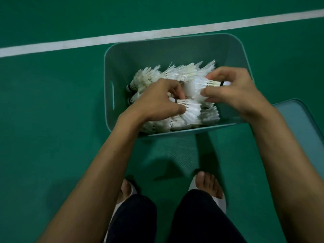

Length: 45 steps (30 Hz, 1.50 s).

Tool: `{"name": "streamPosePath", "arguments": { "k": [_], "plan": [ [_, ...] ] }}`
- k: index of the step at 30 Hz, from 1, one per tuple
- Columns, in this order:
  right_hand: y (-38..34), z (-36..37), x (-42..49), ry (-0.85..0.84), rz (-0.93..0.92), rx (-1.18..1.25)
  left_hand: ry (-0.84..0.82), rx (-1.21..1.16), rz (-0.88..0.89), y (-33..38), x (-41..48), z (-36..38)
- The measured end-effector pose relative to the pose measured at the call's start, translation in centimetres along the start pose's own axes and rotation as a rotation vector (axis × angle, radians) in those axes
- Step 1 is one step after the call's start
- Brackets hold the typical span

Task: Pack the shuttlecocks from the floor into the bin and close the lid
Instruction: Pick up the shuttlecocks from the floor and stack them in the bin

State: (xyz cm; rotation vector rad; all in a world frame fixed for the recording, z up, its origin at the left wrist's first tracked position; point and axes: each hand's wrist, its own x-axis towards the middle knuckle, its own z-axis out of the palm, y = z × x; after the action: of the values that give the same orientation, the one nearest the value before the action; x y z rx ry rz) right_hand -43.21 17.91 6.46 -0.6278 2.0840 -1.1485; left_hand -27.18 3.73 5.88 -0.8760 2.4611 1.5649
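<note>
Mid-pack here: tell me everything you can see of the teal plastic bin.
The teal rectangular plastic bin has rounded corners and a slot handle in its left wall. It stands upright and open on the green court floor, just this side of a white line. Inside lie piled white feather shuttlecocks. The left hand and right hand reach in, each gripping a shuttlecock. A matching teal lid lies on the floor at its right; whether they touch is unclear.
</note>
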Motion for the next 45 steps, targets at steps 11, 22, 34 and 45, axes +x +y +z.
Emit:
{"name": "streamPosePath", "arguments": {
  "k": [11, 22, 34, 45],
  "plan": [
    [-1.0, -0.8, -1.6, 0.034, -0.106, -0.281, 0.042, -0.109, -0.013, 0.0, -0.9, -0.2],
    [-1.1, -0.4, -2.6, 0.307, -0.175, -0.527, 0.048, 0.421, 0.088, 0.3, 1.1, 1.0],
    [-1.1, 1.3, -3.5, 0.396, -0.082, -0.568, -0.086, 0.675, 0.086, -0.3, 0.9, 2.0],
    [-1.5, 4.6, -3.0, 0.098, 0.081, -0.64, -0.113, 0.653, 0.109, 0.1, 0.4, 1.3]
  ]
}}
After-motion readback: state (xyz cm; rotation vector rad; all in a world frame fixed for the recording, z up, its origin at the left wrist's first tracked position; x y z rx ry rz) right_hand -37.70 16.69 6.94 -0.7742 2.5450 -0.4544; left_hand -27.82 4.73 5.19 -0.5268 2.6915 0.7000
